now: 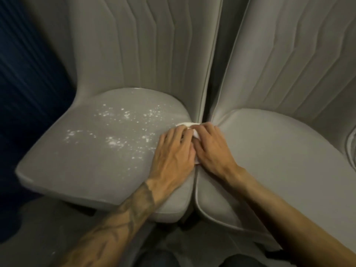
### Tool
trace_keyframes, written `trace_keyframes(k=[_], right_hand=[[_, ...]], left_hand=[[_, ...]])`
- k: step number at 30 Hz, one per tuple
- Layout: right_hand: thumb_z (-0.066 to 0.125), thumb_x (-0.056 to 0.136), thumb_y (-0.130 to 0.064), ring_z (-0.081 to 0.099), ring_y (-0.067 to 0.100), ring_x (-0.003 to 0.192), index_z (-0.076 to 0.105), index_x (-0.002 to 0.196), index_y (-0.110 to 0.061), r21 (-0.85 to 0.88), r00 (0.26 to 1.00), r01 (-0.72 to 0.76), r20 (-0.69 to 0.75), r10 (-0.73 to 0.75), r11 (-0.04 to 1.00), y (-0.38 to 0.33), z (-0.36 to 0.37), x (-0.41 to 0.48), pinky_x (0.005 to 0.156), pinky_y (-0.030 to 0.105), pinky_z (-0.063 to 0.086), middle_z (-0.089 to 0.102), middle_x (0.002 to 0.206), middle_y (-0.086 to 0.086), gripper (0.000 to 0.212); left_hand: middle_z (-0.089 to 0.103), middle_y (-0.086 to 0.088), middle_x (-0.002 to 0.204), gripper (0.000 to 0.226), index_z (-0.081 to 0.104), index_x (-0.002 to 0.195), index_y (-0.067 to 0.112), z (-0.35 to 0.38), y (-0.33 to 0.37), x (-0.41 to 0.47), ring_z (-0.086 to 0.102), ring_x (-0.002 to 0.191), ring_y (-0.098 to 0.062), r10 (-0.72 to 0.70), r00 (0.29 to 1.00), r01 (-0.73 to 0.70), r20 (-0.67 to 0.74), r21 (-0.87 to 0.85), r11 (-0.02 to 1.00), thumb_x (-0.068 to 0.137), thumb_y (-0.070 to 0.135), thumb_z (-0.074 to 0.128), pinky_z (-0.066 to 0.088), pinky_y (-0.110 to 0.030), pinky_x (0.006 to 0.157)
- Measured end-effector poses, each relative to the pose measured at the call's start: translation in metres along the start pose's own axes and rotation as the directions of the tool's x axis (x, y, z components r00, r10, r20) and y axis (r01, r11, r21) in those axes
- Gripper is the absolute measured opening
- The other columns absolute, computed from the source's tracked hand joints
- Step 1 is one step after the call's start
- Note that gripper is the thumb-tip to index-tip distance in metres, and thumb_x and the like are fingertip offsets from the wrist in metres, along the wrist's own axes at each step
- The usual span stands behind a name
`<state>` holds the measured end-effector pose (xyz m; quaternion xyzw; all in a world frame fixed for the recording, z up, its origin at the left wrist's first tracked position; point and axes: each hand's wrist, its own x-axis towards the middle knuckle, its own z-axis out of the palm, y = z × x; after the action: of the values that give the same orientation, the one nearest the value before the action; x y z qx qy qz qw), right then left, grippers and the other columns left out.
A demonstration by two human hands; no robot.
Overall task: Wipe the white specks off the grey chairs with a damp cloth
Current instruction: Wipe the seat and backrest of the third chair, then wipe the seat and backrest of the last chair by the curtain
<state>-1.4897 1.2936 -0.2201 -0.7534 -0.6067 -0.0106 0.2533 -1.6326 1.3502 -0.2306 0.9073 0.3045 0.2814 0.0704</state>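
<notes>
Now two grey chairs stand side by side, their seats touching: the left chair [77,157] and the right chair [279,160]. White specks [119,130], too many to count, lie scattered over the left seat alone. Two hands rest together at the seam between the seats. The left hand [174,151] and the right hand [212,147] lie flat, fingers loosely spread, pressing one white cloth [189,125] that peeks out at the far side of the fingertips.

Dark blue ribbed curtain [28,78] at far left, dim grey floor [48,224] below
</notes>
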Motion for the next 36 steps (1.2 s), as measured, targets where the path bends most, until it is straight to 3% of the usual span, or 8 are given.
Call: trace_keyframes(k=[3,9,15,20,23,28,33,36], right_hand=[[0.044,0.103,-0.033,0.050,0.030,0.107,0.055,0.130,-0.015,-0.132,0.998,0.055,0.013,-0.054,0.990,-0.027,0.026,0.015,0.091,0.043,0.041,0.054,0.124,0.007,0.034],[0.037,0.105,-0.030,0.048,0.037,0.110,0.056,0.126,-0.007,-0.271,0.988,-0.147,0.006,0.154,0.951,-0.022,0.033,0.074,0.092,0.047,0.038,0.051,0.126,0.016,0.036],[0.035,0.107,-0.034,0.049,0.031,0.103,0.054,0.125,-0.006,-0.055,0.972,0.157,0.184,-0.144,0.986,-0.045,0.052,0.074,0.093,0.043,0.041,0.050,0.120,0.015,0.038],[0.029,0.107,-0.019,0.043,0.035,0.115,0.042,0.138,-0.005,-0.092,0.977,-0.142,0.147,0.154,0.986,-0.026,0.056,0.120,0.102,0.045,0.040,0.038,0.139,0.018,0.036],[0.030,0.106,-0.022,0.044,0.037,0.112,0.043,0.137,-0.003,-0.144,0.978,-0.163,0.108,0.180,0.976,-0.045,0.073,0.135,0.101,0.044,0.037,0.041,0.135,0.020,0.039],[0.035,0.106,-0.035,0.047,0.032,0.098,0.049,0.133,-0.011,-0.078,0.979,0.134,0.168,-0.120,0.988,-0.069,0.084,0.117,0.090,0.046,0.044,0.048,0.118,0.013,0.038],[0.036,0.106,-0.027,0.047,0.039,0.106,0.050,0.133,-0.008,-0.319,0.962,-0.248,0.027,0.270,0.915,-0.039,0.074,0.147,0.090,0.047,0.042,0.045,0.125,0.017,0.036],[0.038,0.104,-0.023,0.047,0.039,0.105,0.053,0.125,-0.005,-0.259,0.923,-0.378,-0.031,0.384,0.889,-0.073,0.098,0.161,0.091,0.046,0.040,0.047,0.123,0.020,0.031]], left_hand=[[0.062,-0.008,0.125,0.031,0.061,0.122,0.016,-0.028,-0.032,-0.013,0.059,0.112,-0.028,-0.088,0.996,0.082,0.034,0.135,0.987,0.102,0.026,0.040,0.046,-0.046,0.098],[0.060,-0.006,0.116,0.020,0.059,0.114,0.018,-0.060,-0.091,-0.015,0.056,0.104,-0.028,-0.248,0.964,0.210,0.097,0.294,0.932,0.108,0.027,0.042,0.044,-0.046,0.095],[0.060,-0.010,0.113,0.020,0.058,0.109,0.014,-0.091,-0.148,-0.005,0.055,0.103,-0.031,-0.474,0.874,0.412,0.111,0.347,0.842,0.109,0.026,0.042,0.043,-0.048,0.096],[0.060,-0.015,0.115,0.023,0.061,0.110,0.007,-0.111,-0.198,0.010,0.055,0.103,-0.034,-0.564,0.818,0.492,0.117,0.367,0.790,0.109,0.023,0.045,0.042,-0.050,0.094],[0.058,-0.013,0.112,0.024,0.062,0.109,0.007,-0.111,-0.229,0.018,0.053,0.098,-0.034,-0.522,0.840,0.445,0.146,0.363,0.819,0.110,0.024,0.045,0.043,-0.051,0.088],[0.052,-0.005,0.098,0.027,0.056,0.096,0.014,-0.105,-0.285,0.047,0.049,0.084,-0.025,-0.336,0.914,0.281,0.228,0.241,0.929,0.111,0.030,0.042,0.043,-0.045,0.078],[0.053,-0.007,0.088,0.031,0.056,0.086,0.010,-0.097,-0.322,0.079,0.053,0.081,-0.029,-0.152,0.959,0.131,0.239,0.102,0.986,0.110,0.028,0.048,0.048,-0.048,0.074],[0.060,-0.008,0.089,0.036,0.061,0.087,0.010,-0.088,-0.332,0.087,0.060,0.080,-0.033,-0.076,0.970,0.046,0.231,0.131,0.990,0.110,0.033,0.047,0.050,-0.045,0.070]])
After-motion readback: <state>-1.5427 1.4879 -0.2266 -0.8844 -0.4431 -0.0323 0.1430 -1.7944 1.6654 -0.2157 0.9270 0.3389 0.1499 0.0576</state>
